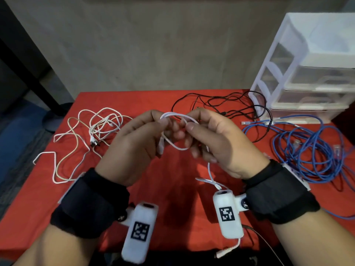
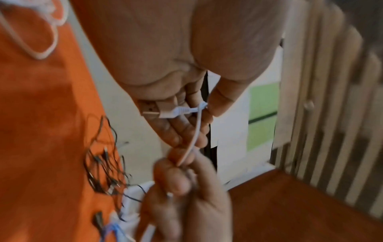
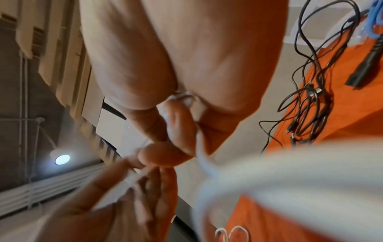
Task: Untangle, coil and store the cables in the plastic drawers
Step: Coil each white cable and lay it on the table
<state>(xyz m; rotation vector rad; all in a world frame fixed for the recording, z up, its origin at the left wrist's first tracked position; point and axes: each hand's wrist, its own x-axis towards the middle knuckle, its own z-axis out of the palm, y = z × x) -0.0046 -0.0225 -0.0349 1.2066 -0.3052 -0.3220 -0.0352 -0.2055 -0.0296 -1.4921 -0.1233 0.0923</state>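
While both hands hold the white cable [image 1: 175, 120] above the red table [image 1: 172, 198] — left hand [image 1: 134, 143] pinching near the plug, right hand [image 1: 215, 139] pinching the loop — keep loops even; plastic drawers [image 1: 315, 83] wait far right.

- The fingers of the left hand [image 1: 134, 143] and the right hand [image 1: 217, 143] are covering much of the white cable [image 1: 180, 120] looped between them, so where each fingertip is pinching it is staying out of sight in the head view.
- In the right wrist view, a wide white band [image 3: 290, 176] is blurring across the lower half; it is perhaps the same cable lying close to the lens.
- The plastic drawers [image 1: 315, 77] are running off the right edge, and their contents are showing only as pale shapes.
- The blue cables [image 1: 311, 150] are trailing past the right edge.
- The black cables [image 2: 103, 163] are smearing in the left wrist view, their plugs too blurred to identify.
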